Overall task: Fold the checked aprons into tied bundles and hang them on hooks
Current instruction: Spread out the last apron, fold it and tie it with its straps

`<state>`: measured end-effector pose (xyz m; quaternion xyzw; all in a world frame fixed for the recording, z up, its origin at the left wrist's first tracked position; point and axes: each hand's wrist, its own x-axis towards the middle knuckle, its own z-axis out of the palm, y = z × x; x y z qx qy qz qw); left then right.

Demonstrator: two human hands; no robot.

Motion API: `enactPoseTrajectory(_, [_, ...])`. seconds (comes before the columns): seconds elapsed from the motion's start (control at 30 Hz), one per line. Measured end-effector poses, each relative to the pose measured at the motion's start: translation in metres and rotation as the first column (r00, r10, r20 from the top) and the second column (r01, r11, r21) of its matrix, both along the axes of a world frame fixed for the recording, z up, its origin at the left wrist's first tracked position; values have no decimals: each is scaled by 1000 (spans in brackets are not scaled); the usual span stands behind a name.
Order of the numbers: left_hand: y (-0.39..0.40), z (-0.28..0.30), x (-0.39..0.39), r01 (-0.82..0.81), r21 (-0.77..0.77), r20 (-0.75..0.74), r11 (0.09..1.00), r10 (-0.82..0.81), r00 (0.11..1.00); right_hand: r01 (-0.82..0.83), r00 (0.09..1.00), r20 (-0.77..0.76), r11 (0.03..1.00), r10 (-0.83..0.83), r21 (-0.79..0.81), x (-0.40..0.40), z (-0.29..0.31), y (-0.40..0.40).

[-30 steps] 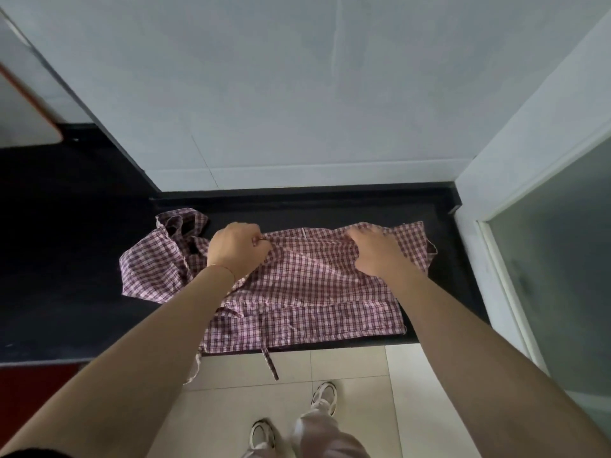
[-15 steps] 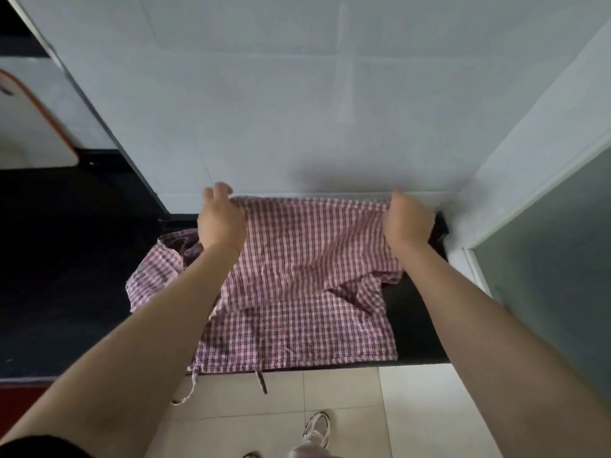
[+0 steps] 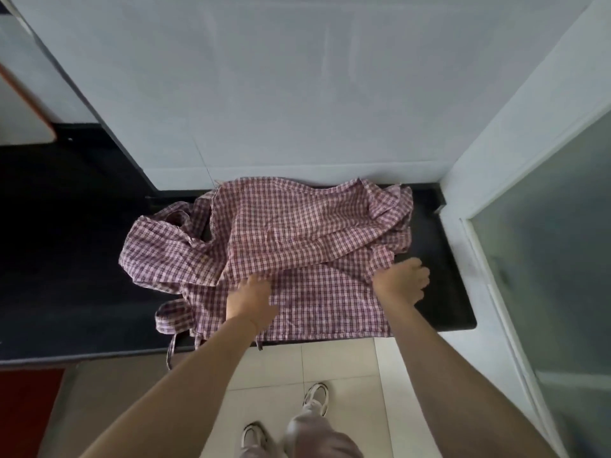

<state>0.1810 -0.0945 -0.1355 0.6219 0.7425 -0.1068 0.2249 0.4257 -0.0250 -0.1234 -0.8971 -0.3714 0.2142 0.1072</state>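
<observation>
The checked apron (image 3: 297,246) lies rumpled on the black table (image 3: 66,292); left hand (image 3: 251,297) presses flat, right hand (image 3: 401,280) seemingly released; smooth wrinkles outward before creasing.

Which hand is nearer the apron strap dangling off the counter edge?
Left. The left hand rests on the apron just right of the strap; the right hand is farther right.
</observation>
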Motion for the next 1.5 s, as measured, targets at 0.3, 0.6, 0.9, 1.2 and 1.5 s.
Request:
enactPoseTrajectory(0.3, [-20, -23, 8, 202, -218, -245, 955, -254, 936, 191, 683, -601, 895, -415, -402, 16, -14, -20])
enactPoseTrajectory(0.6, [-30, -13, -3, 135, -17, 24, 991, -134, 991, 244, -31, -869, 840, -494, -486, 7, 1, -27])
enactPoseTrajectory(0.9, [-67, -27, -10, 129, 85, -68, 988, -124, 990, 434, 26, -886, 804, -462, -407, -11, 18, -48])
enactPoseTrajectory(1.2, [-60, -13, -22, -221, 160, 219, 962, 184, 958, 461, -63, -872, 761, -486, -457, -38, 29, -61])
enactPoseTrajectory(1.5, [-48, 23, -44, -501, 290, 496, 816, 320, 807, 655, 620, -738, 695, -267, 298, -39, 81, -46])
